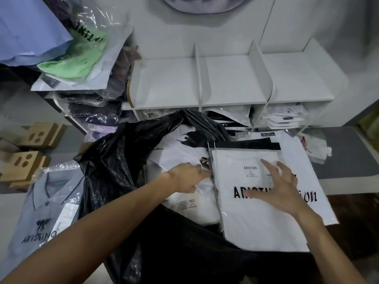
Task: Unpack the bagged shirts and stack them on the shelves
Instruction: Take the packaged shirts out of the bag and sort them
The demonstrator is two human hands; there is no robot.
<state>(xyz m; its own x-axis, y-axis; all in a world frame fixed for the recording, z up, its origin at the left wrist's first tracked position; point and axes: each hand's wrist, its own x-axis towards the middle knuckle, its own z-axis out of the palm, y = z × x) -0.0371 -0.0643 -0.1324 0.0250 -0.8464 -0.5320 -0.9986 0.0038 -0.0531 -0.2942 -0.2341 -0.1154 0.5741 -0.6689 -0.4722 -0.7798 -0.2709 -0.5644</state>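
Right hand (281, 189) flat atop bagged shirt (256, 226); left hand (187, 177) at its edge (grip unclear).

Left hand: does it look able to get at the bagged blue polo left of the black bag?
Likely yes. The left hand is over the white shirts in the black bag. The blue polo lies uncovered to that hand's lower left, with only the crumpled bag edge between.

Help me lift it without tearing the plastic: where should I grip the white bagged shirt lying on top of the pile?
The bagged shirt lies flat, so pinch its left edge, coming from the left: that edge rests raised on the lower shirts, likely leaving room for fingers underneath.
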